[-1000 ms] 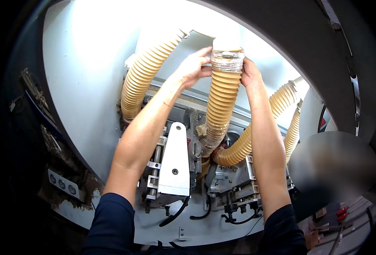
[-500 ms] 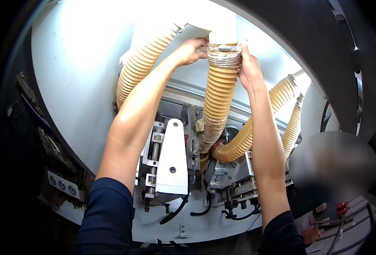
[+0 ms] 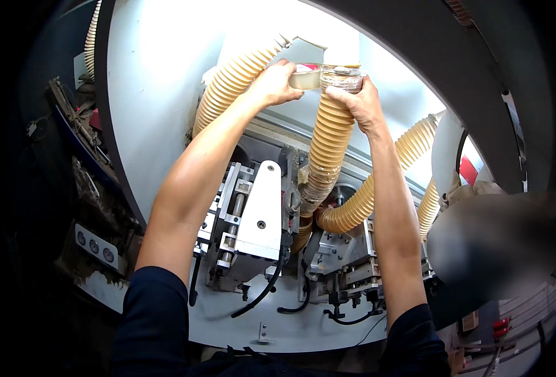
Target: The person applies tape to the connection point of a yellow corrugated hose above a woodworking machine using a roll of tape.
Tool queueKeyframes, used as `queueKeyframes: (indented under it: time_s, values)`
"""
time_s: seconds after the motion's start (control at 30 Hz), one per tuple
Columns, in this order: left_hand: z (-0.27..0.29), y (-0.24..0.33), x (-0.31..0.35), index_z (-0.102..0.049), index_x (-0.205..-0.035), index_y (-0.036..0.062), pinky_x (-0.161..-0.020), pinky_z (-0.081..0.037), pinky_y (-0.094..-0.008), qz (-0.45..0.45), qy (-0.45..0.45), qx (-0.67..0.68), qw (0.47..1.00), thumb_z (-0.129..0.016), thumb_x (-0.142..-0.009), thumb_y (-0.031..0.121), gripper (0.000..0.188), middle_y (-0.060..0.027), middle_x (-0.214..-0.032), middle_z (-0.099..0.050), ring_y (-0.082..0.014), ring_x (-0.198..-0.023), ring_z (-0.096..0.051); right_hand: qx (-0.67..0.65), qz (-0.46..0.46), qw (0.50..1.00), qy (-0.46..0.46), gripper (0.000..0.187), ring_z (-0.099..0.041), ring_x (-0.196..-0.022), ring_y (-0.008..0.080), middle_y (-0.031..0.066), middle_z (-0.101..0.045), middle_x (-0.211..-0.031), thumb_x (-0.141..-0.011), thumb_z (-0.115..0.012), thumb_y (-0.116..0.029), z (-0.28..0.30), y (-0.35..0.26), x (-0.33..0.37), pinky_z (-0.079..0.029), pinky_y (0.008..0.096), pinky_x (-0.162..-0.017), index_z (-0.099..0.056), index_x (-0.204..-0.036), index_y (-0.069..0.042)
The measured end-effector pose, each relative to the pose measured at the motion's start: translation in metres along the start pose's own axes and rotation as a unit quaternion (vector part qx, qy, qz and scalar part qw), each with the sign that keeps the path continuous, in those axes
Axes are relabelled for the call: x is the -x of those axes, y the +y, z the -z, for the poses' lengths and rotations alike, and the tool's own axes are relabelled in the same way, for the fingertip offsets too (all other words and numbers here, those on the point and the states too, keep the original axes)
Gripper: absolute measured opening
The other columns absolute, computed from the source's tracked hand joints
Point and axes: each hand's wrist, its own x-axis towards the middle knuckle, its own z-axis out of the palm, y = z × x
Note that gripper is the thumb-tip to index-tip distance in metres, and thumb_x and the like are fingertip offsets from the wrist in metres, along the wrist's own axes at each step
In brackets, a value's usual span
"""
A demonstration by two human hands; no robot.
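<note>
My left hand (image 3: 276,83) is closed on a roll of clear tape (image 3: 305,78) with a red-and-white core, held beside the top of a yellowish ribbed hose (image 3: 329,135). Clear wrapping covers the upper end of this hose, and a metal hose clamp (image 3: 347,71) circles it just above. Gripping the wrapped end from the right is my right hand (image 3: 361,103), with its thumb across the front of the hose. Lower down, another wrapped stretch (image 3: 318,182) leads into the machine.
A second ribbed hose (image 3: 231,81) curves behind my left forearm, a third (image 3: 350,217) behind my right. Below stand a white machine cover (image 3: 259,213) and metal machine units (image 3: 347,251). A dark curved frame edge (image 3: 416,53) arches overhead. A blurred person's head (image 3: 491,245) is at right.
The tape roll has come into sight at the hose's left side in my left hand. My right hand has shifted from the hose's side to its front. The whole view has turned slightly.
</note>
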Motion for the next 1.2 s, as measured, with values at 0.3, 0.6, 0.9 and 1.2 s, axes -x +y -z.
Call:
queueKeyframes:
  time_s: [0.3, 0.6, 0.9, 1.2]
  values:
    - [0.036, 0.033, 0.045, -0.057, -0.101, -0.0026, -0.086, -0.047, -0.037, 0.064, 0.049, 0.092, 0.992, -0.068, -0.066, 0.009, 0.038, -0.0186, -0.101, -0.058, -0.0309, -0.096, -0.059, 0.034, 0.014, 0.999, 0.015, 0.073, -0.063, -0.098, 0.0221, 0.0159, -0.064, -0.108, -0.059, -0.086, -0.031, 0.002, 0.007, 0.0, -0.049, 0.0318, -0.088, -0.052, -0.114, 0.004]
    - [0.082, 0.104, 0.058, -0.058, -0.106, -0.002, -0.08, -0.05, -0.0343, 0.086, 0.032, 0.042, 0.995, -0.068, -0.072, 0.017, 0.04, -0.0164, -0.094, -0.063, -0.0248, -0.086, -0.062, 0.021, 0.08, 0.994, 0.066, 0.075, -0.061, -0.105, 0.0271, 0.02, -0.061, -0.115, -0.07, -0.082, -0.035, 0.005, 0.019, 0.013, -0.048, 0.0328, -0.092, -0.049, -0.121, 0.007]
    - [0.061, 0.18, 0.049, -0.059, -0.112, -0.0036, -0.069, -0.055, -0.0358, -0.025, 0.075, -0.03, 0.996, -0.075, -0.073, 0.02, 0.048, -0.0191, -0.097, -0.064, -0.0277, -0.079, -0.067, 0.081, 0.106, 0.957, 0.256, 0.043, -0.058, -0.089, 0.012, 0.0122, -0.062, -0.1, -0.075, -0.076, -0.014, 0.004, -0.024, 0.084, -0.05, 0.0275, -0.078, -0.055, -0.107, 0.005]
    - [0.025, 0.219, 0.034, -0.059, -0.098, -0.0016, -0.063, -0.055, -0.0386, 0.046, 0.141, -0.047, 0.988, -0.071, -0.074, 0.015, 0.032, -0.017, -0.099, -0.062, -0.0304, -0.081, -0.067, 0.035, 0.225, 0.937, 0.264, 0.037, -0.061, -0.089, 0.0161, 0.0055, -0.065, -0.092, -0.088, -0.063, -0.028, -0.008, -0.003, 0.082, -0.049, 0.0302, -0.079, -0.057, -0.112, 0.0]
